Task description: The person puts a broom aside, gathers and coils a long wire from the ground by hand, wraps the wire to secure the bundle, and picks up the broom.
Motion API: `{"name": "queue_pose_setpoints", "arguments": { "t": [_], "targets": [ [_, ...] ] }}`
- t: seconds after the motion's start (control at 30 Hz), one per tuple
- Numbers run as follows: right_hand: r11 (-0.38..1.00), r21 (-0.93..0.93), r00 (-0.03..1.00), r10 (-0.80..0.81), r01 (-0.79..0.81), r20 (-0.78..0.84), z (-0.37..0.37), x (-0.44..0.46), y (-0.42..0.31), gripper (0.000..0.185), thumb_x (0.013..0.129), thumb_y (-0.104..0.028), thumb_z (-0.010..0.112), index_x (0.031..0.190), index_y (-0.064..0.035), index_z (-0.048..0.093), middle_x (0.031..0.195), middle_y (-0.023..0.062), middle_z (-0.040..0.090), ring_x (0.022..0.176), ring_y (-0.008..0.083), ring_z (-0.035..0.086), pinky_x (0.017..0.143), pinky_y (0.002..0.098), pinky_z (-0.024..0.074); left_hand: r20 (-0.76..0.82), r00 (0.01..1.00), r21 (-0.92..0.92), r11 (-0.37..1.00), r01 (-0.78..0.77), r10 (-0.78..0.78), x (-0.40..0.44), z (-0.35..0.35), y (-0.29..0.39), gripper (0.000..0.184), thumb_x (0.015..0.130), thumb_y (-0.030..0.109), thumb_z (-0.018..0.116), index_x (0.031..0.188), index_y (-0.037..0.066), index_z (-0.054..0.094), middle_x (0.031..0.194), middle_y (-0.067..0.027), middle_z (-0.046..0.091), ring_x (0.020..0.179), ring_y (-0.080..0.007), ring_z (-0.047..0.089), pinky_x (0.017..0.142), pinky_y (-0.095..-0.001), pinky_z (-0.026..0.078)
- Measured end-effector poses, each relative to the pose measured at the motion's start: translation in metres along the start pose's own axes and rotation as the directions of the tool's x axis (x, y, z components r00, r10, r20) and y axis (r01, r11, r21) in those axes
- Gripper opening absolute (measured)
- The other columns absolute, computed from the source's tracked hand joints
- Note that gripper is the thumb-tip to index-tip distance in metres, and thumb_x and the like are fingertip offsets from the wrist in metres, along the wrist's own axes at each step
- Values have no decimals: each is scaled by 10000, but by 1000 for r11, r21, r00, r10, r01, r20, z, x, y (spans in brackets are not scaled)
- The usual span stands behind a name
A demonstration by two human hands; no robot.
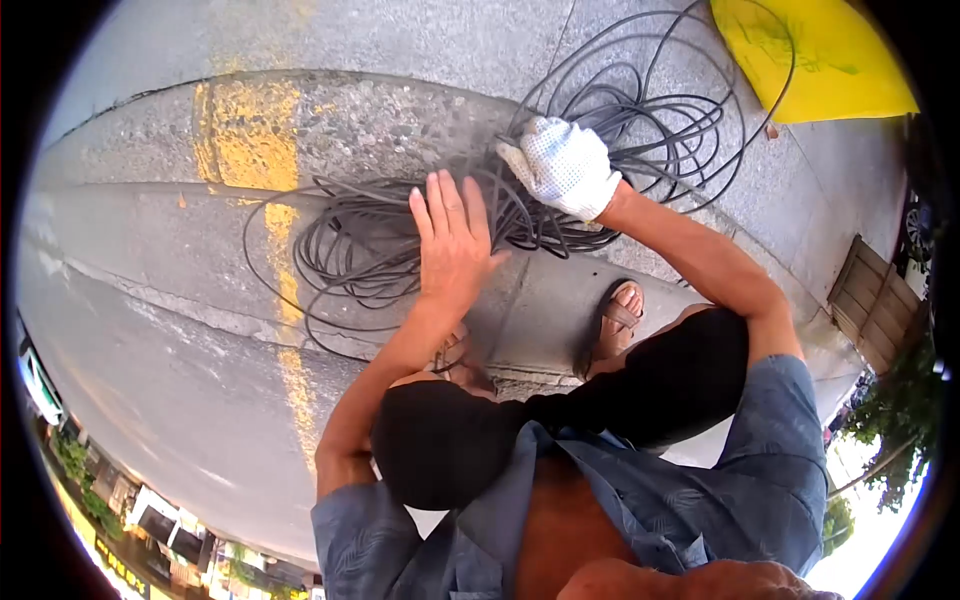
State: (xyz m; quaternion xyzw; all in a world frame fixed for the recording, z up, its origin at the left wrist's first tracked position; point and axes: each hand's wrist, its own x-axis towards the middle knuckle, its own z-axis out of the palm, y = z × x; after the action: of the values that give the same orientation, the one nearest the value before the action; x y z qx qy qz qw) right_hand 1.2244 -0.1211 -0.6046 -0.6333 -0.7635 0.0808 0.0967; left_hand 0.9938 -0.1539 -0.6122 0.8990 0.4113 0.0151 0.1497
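A long black cable (365, 235) lies in a tangled heap of loops across the kerb and pavement. Fingers outstretched, my bare left hand (452, 235) rests flat over the left part of the heap. My right hand (565, 168), in a white dotted work glove, is closed in a fist around strands of the cable near the middle. Its fingertips and the strands inside the grip are hidden. Looser loops of the same cable spread to the upper right beyond the glove.
A bright yellow sheet (815, 60) lies at the upper right, under one cable loop. A kerb with a yellow painted band (255, 135) runs past the heap. My sandalled foot (620, 315) stands close below the cable. A brown slatted box (872, 300) is at far right.
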Motion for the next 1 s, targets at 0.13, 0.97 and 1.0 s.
{"name": "queue_pose_setpoints", "arguments": {
  "t": [0.13,0.97,1.0],
  "targets": [
    [999,1,997,38,-38,70,-17,13,-8,506,1062,-433,617,821,-2,726,748,242,710,636,427,724,549,513,584,-57,998,3,1000,-6,7,-11,-7,5,1298,617,531,981,1554,-153,399,1521,-371,491,1487,-514,422,1266,-677,251],
    [427,629,760,404,-649,509,-78,-111,-182,422,1108,-362,590,1207,26,722,890,189,714,824,329,656,814,427,535,-224,974,388,918,76,14,-19,16,7,547,1007,207,563,1473,-77,537,1491,-305,563,1458,-463,481,1287,-637,280],
    [414,635,752,457,-652,474,-87,-121,-180,385,1113,-352,581,1133,14,700,859,156,693,789,291,630,779,404,520,-190,982,379,923,60,15,-21,11,8,557,1002,204,577,1480,-78,530,1495,-304,559,1462,-462,477,1289,-637,277]
  ]
}}
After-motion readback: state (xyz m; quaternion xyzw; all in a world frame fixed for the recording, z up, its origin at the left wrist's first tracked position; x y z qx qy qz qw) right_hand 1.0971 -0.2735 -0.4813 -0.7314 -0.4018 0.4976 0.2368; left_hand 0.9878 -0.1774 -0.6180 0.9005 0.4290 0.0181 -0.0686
